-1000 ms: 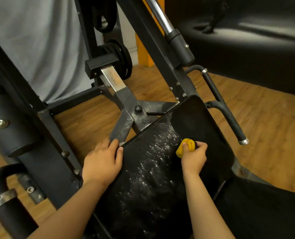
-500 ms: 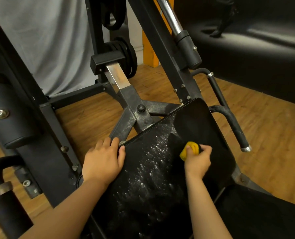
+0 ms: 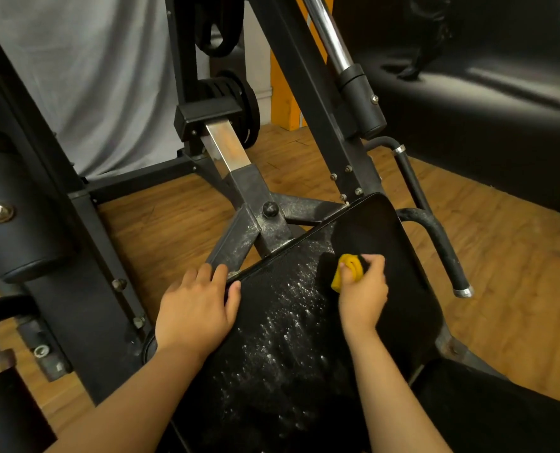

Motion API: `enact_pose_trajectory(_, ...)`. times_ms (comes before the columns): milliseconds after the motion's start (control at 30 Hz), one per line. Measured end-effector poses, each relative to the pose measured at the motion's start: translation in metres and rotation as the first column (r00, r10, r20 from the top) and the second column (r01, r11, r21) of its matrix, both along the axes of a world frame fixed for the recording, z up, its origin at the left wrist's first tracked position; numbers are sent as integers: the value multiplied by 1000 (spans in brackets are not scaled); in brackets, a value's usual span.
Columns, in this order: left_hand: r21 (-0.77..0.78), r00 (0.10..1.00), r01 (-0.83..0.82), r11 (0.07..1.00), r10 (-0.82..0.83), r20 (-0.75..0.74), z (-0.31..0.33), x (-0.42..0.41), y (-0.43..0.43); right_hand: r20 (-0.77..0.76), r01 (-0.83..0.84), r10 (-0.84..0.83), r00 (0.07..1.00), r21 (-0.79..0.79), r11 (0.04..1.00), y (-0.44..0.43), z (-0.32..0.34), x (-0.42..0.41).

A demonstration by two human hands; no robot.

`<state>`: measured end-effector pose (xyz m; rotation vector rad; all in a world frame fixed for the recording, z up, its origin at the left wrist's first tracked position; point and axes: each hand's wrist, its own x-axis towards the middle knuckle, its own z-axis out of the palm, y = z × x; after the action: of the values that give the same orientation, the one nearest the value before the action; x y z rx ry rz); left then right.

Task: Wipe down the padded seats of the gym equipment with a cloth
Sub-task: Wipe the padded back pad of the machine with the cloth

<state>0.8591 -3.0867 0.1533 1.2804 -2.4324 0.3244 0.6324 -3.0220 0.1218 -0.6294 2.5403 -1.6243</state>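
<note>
Wiping the dusty padded seat, mid-stroke

The right hand (image 3: 363, 289) grips a bunched yellow cloth (image 3: 349, 269) pressed on the black seat pad (image 3: 399, 256); the left hand (image 3: 196, 308), fingers flat, steadies its edge. White specks (image 3: 288, 322) remain centrally, so next strokes should likely sweep leftward.

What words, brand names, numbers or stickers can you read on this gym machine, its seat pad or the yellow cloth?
None: no text is readable in this view.
The black padded seat, speckled with white residue, bears no label.
The bunched yellow cloth in the right hand is plain.
The black steel frame and black weight plates show no brand or number.
</note>
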Motion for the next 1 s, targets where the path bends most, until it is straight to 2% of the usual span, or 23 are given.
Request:
enact_pose_trajectory(67, 9, 1000, -1, 1000, 1, -2, 1, 0, 1, -113, -137, 134, 984, -21, 990, -7, 5, 24)
enact_pose_trajectory(133, 7, 1000, -2, 1000, 2, -3, 1, 0, 1, -149, -237, 233, 961, -15, 971, -9, 8, 29)
enact_pose_trajectory(267, 2, 1000, 1, 1000, -1, 0, 0, 0, 0, -107, -176, 170, 980, -47, 983, -11, 10, -7)
enact_pose_trajectory(367, 2, 1000, 3, 1000, -3, -2, -1, 0, 0, -159, -189, 195, 968, 51, 981, -16, 16, -18)
enact_pose_trajectory(467, 15, 1000, 2, 1000, -2, -4, -1, 0, 0, -235, -343, 364, 901, 126, 931, -11, 20, -12)
enact_pose_trajectory(533, 21, 1000, -3, 1000, 3, -6, -1, -1, 0, -240, -498, 521, 819, 153, 853, -5, 23, -5)
enact_pose_trajectory(600, 23, 1000, -1, 1000, 1, -10, -1, -1, 0, -237, -581, 610, 756, 185, 792, -6, 25, -5)
enact_pose_trajectory(667, 20, 1000, 1, 1000, -1, -15, -2, 0, 1, -260, -565, 593, 762, 181, 805, -15, 28, -15)
enact_pose_trajectory(733, 13, 1000, -1, 1000, 1, -15, -2, 0, 1, -265, -468, 488, 832, 139, 873, -31, 33, -33)
enact_pose_trajectory(833, 21, 1000, 6, 1000, -5, -9, -3, -1, -1, -191, -274, 280, 941, 61, 960, -57, 45, -55)
enact_pose_trajectory(900, 24, 1000, 6, 1000, -5, -12, -3, 0, -1, -161, -221, 226, 961, 45, 974, -66, 49, -60)
enact_pose_trajectory(1000, 33, 1000, 6, 999, -5, -16, -3, 0, -1, -206, -253, 261, 943, 64, 965, -60, 45, -54)
